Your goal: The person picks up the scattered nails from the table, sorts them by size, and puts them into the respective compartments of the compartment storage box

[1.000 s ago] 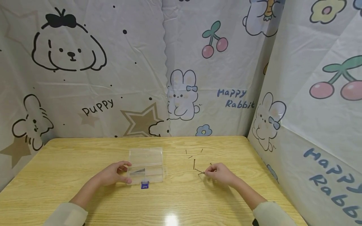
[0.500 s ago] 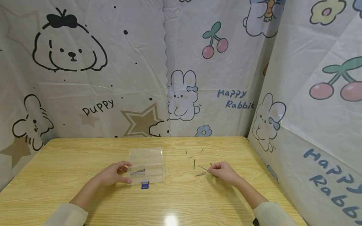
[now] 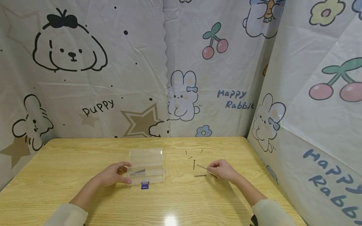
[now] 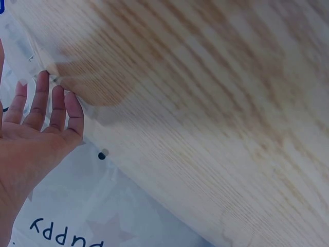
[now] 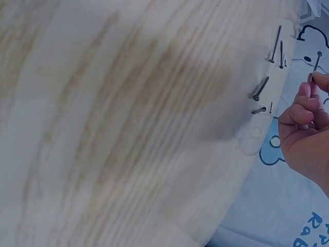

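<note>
A clear plastic box (image 3: pixel 154 179) with a blue latch (image 3: pixel 145 185) lies with its lid (image 3: pixel 145 157) folded back. Several dark nails (image 3: pixel 139 171) rest in its left compartment. My left hand (image 3: pixel 114 173) holds the box at its left side, thumb by the front corner and fingers by the back one. Between thumb and fingertips, my right hand (image 3: pixel 223 170) pinches a long nail (image 3: pixel 201 166) pointing left toward the box. Below it on the table lie a nail (image 3: pixel 200 175) and another nail (image 3: pixel 212 174); an upright-pointing nail (image 3: pixel 194 164) lies to the left.
Farther back on the wooden table (image 3: pixel 93 150) are small thin nails (image 3: pixel 186 152), spread apart. A printed cloth (image 3: pixel 141 62) hangs behind the table, and another cloth side (image 3: pixel 305 131) rises along its right edge.
My right hand has lifted one long nail away from the others and drawn slightly right. The nail below now lies level on the table. My left hand and the box stay in place.
</note>
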A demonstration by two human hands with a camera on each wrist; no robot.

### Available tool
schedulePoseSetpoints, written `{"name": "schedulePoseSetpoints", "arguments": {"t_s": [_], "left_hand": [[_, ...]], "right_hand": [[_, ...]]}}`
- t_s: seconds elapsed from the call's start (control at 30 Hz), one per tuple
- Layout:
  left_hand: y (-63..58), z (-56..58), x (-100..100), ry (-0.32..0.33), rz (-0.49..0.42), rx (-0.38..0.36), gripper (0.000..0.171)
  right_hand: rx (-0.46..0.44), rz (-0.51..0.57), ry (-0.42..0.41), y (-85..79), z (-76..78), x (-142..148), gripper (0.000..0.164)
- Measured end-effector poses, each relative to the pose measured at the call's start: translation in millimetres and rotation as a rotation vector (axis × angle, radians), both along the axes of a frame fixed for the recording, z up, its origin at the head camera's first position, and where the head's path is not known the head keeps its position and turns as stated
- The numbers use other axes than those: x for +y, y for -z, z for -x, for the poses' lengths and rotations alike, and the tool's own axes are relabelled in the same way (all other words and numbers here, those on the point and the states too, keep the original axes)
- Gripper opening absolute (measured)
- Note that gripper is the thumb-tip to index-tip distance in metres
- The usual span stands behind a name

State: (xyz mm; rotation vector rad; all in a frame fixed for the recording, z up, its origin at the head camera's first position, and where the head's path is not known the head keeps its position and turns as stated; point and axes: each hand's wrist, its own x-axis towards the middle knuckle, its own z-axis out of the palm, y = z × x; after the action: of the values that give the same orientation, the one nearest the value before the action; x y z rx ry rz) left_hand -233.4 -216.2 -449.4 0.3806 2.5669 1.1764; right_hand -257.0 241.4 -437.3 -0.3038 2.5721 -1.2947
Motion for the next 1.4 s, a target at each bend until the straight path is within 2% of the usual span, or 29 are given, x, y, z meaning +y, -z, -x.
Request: {"name": "schedulePoseSetpoints", "arguments": {"t_s": [0.33,0.57,1.0,1.4], "left_hand": [[0.0,0.5,0,-0.002,0.009,0.008,0.075],[0.4,0.4,0,-0.004,0.008,0.003,0.075],[2.0,1.0,-1,-0.002,-0.013,0.004,0.075],[1.3,0.4,-1,-0.008,-0.006,0.000,0.076]], "right_hand": [[0.023,-0.018,0.017,-13.0,9.7,-1,0.026],[0.014,-0.018,-0.001,-17.9,9.0,-8,0.029],[0.001,-0.066,0.002,-20.2,11.8,-23,0.023],[0.031,-0.030,-0.014,-17.4,16.8,-49,0.024]]}}
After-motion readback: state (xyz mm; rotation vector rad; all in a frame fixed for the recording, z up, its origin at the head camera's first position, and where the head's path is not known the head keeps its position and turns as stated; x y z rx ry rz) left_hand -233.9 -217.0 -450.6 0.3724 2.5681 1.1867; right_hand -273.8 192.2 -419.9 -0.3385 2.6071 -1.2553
